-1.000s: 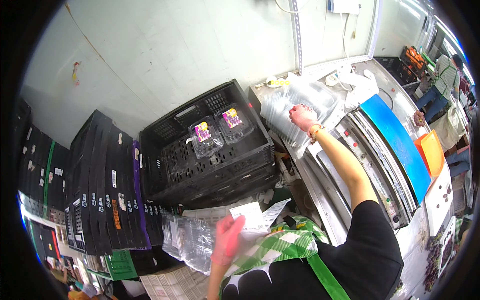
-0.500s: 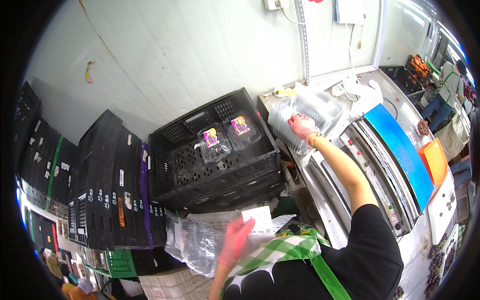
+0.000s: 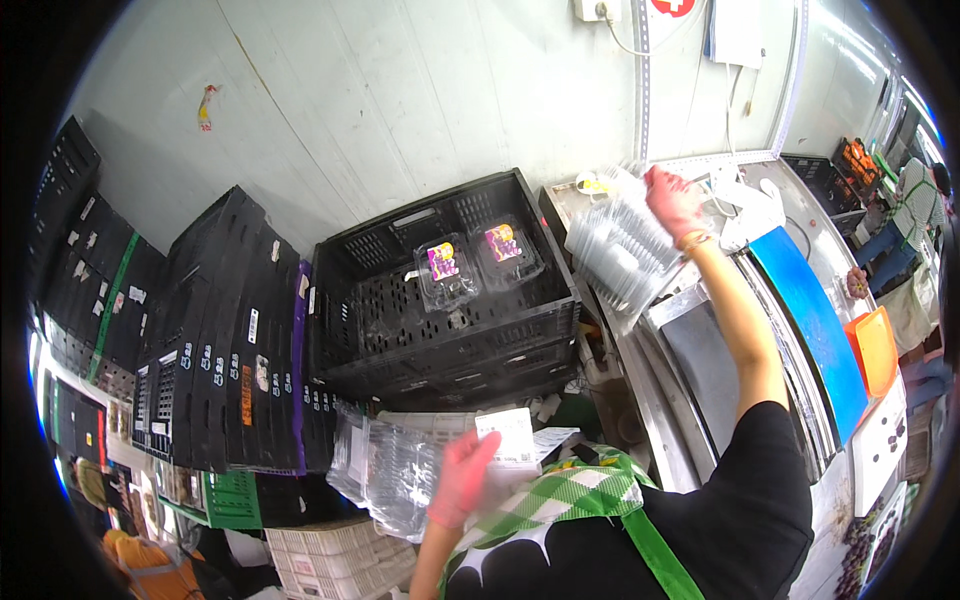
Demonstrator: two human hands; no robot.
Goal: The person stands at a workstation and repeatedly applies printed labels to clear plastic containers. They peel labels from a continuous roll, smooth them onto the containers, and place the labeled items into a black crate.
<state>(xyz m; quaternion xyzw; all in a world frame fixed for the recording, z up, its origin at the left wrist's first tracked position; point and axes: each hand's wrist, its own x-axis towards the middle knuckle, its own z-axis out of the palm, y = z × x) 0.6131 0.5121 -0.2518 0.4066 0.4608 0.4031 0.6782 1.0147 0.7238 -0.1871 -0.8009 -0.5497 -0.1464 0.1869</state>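
Note:
My right hand (image 3: 676,208), in a pinkish glove, is closed at the far right end of a stack of nested clear plastic boxes (image 3: 628,248) on the metal worktop. Its fingertips are partly lost against the transparent plastic. Low in the middle, my left hand (image 3: 462,482), gloved alike and slightly blurred, has its fingers at the left edge of white printed labels (image 3: 514,440) and seems to hold them. Beside it lies a bundle of clear plastic boxes (image 3: 398,478). Two closed clear boxes with purple-and-yellow labels (image 3: 441,262) (image 3: 503,243) sit in a black crate (image 3: 440,345).
Tall stacks of black crates (image 3: 215,360) stand at the left. Right of my arm is a machine with a blue panel (image 3: 808,310), next to an orange bin (image 3: 876,352). A white crate (image 3: 325,560) sits below. Another person (image 3: 905,215) stands at the far right.
My right hand has moved from the middle of the box stack toward its far right end, and the stack has shifted and tilted. My left hand stays by the labels. The view has swung slightly.

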